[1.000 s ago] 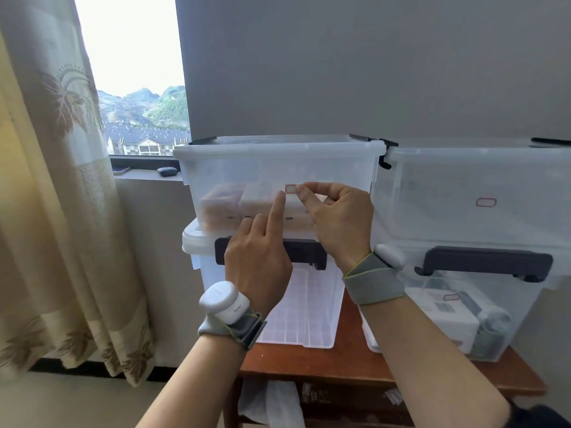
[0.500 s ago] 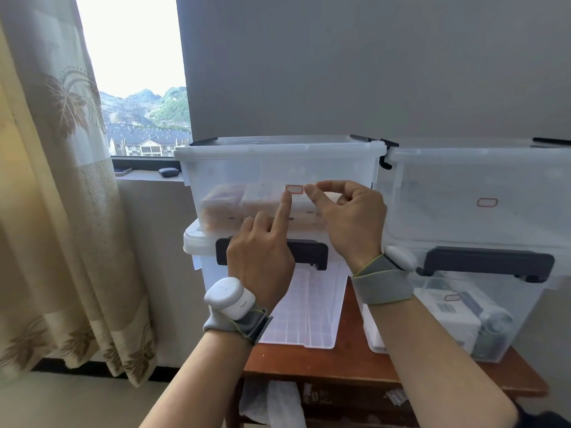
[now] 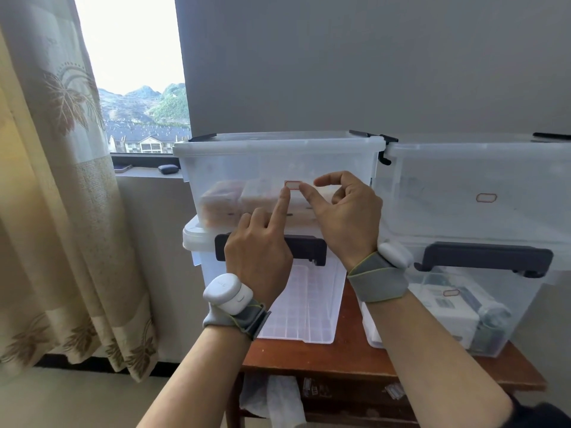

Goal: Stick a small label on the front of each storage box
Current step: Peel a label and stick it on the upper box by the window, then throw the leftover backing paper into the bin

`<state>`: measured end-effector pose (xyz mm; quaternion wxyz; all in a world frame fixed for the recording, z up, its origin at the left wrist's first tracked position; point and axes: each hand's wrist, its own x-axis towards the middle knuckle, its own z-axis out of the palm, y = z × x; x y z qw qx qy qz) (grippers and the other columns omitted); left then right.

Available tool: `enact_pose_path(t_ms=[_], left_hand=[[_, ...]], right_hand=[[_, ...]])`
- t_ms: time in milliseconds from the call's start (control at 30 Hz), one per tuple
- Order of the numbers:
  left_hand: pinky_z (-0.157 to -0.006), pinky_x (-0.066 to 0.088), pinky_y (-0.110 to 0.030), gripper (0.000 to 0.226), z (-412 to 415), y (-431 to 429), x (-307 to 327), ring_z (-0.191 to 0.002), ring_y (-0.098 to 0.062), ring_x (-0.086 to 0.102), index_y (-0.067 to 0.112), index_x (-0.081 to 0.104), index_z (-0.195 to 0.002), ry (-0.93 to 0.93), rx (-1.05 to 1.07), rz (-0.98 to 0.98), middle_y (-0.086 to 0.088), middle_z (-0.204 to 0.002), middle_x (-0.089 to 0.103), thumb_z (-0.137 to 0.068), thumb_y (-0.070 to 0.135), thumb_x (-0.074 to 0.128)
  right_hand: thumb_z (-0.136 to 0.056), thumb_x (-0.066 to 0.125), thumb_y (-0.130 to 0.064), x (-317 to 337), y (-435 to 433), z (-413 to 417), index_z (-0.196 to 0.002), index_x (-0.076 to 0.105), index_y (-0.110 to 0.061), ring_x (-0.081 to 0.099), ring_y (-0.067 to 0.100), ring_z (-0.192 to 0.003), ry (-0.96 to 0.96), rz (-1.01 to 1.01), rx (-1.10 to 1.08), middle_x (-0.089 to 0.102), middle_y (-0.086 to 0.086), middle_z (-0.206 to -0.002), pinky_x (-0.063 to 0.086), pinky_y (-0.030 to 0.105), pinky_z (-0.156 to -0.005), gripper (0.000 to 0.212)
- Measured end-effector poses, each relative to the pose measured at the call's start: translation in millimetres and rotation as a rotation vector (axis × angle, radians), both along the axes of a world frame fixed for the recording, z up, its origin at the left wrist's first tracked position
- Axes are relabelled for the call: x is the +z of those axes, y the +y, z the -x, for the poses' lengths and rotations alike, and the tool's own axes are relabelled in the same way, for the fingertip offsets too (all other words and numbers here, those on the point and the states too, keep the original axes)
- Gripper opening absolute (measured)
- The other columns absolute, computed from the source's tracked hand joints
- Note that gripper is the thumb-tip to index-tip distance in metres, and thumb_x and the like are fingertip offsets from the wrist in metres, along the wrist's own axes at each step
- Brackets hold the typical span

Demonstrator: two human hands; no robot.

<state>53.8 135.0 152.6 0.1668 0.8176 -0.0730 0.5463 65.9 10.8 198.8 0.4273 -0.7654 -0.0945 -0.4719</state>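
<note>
Four clear plastic storage boxes stand in two stacks on a wooden table. A small red-bordered label [image 3: 293, 185] lies on the front of the upper left box [image 3: 247, 162]. My left hand [image 3: 259, 245] points its index fingertip at the label's left end. My right hand [image 3: 346, 211] is just right of the label, thumb tip at its right edge and fingers spread apart. The upper right box [image 3: 463, 168] bears a label [image 3: 486, 198] on its front. The lower right box [image 3: 522, 304] bears a label [image 3: 451, 292] too. The lower left box [image 3: 312, 304] shows no label where visible.
The wooden table [image 3: 340, 356] stands against a grey wall. A curtain [image 3: 55, 211] hangs at the left beside a window, with small dark items on the sill [image 3: 168, 168]. Dark handles [image 3: 485, 257] cross the lids of the lower boxes. Clutter sits under the table.
My right hand has let go of the label and shifted right, its fingers opening. My left index finger has risen to the label's left end.
</note>
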Motion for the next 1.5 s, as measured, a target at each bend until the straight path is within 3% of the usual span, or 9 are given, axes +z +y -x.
enact_pose_path(t_ms=[333,533,633,733,833,1000,1133,1267,1500], left_hand=[[-0.085,0.047,-0.029,0.049,27,5,-23,-0.097,-0.019,0.06,0.015,0.055,-0.127,0.125,-0.406,0.407,-0.004,-0.105,0.068,-0.084,-0.002,0.039],[-0.08,0.048,-0.014,0.038,75,-21,-54,-0.09,-0.005,0.063,0.023,0.058,-0.123,0.238,-0.501,0.694,0.011,-0.106,0.066,-0.089,0.008,0.062],[-0.079,0.053,-0.024,0.032,94,-38,-74,-0.09,-0.011,0.068,0.026,0.067,-0.109,0.491,-0.706,0.996,0.001,-0.094,0.072,-0.079,0.018,0.075],[-0.079,0.056,-0.04,0.042,107,-56,-98,-0.09,-0.027,0.071,0.019,0.07,-0.103,0.796,-0.895,1.394,-0.007,-0.092,0.075,-0.063,0.025,0.081],[-0.074,0.051,-0.036,0.043,115,-79,-123,-0.084,-0.025,0.067,0.008,0.066,-0.103,1.009,-0.951,1.593,-0.011,-0.092,0.071,-0.062,0.014,0.081],[-0.061,0.04,-0.027,0.052,127,-121,-153,-0.079,-0.018,0.056,0.009,0.065,-0.108,1.22,-0.935,1.622,-0.009,-0.089,0.063,-0.06,0.015,0.084],[-0.059,0.039,-0.025,0.039,132,-145,-164,-0.071,-0.014,0.055,0.01,0.068,-0.096,1.298,-0.951,1.6,-0.005,-0.079,0.064,-0.061,0.015,0.084],[-0.055,0.042,-0.023,0.027,137,-167,-169,-0.062,-0.011,0.054,0.012,0.07,-0.086,1.33,-0.965,1.579,-0.003,-0.072,0.065,-0.063,0.014,0.084],[-0.075,0.047,-0.032,0.035,146,-218,-175,-0.078,-0.019,0.062,0.01,0.074,-0.094,1.32,-0.976,1.374,-0.013,-0.091,0.075,-0.062,0.018,0.085]], right_hand=[[-0.091,0.069,-0.039,-33,-34,44,-0.095,0.07,-0.026,0.044,0.006,-0.046,0.138,-0.052,0.146,0.042,-0.012,-0.045,0.041,0.009,-0.05,0.014],[-0.09,0.066,-0.039,-97,-72,90,-0.087,0.07,-0.032,0.044,0.006,-0.05,0.352,-0.201,0.223,0.049,-0.007,-0.05,0.04,0.015,-0.049,0.009],[-0.092,0.065,-0.039,-128,-91,111,-0.09,0.073,-0.028,0.06,0.02,-0.066,0.491,-0.309,0.236,0.065,0.012,-0.074,0.054,0.029,-0.059,0.014],[-0.092,0.067,-0.031,-158,-109,133,-0.088,0.077,-0.023,0.067,0.014,-0.079,0.54,-0.436,0.288,0.074,0.004,-0.084,0.053,0.013,-0.069,0.014],[-0.091,0.069,-0.026,-183,-127,154,-0.087,0.079,-0.026,0.068,0.005,-0.081,0.597,-0.485,0.254,0.078,-0.003,-0.082,0.051,0.011,-0.072,0.011],[-0.094,0.066,-0.017,-210,-161,189,-0.095,0.079,-0.018,0.056,-0.007,-0.047,0.679,-0.582,0.241,0.061,-0.022,-0.047,0.04,0.005,-0.05,0.014],[-0.085,0.076,-0.03,-221,-177,201,-0.093,0.082,-0.026,0.048,0.006,-0.06,0.698,-0.578,0.255,0.056,-0.002,-0.056,0.042,0.018,-0.061,0.01],[-0.084,0.078,-0.029,-231,-193,205,-0.086,0.082,-0.025,0.034,0.005,-0.051,0.704,-0.474,0.226,0.042,-0.013,-0.05,0.032,0.016,-0.051,0.005],[-0.087,0.073,-0.035,-245,-248,227,-0.084,0.078,-0.028,0.046,0.009,-0.055,0.71,-0.438,0.089,0.058,0.009,-0.061,0.044,0.029,-0.057,0.009]])
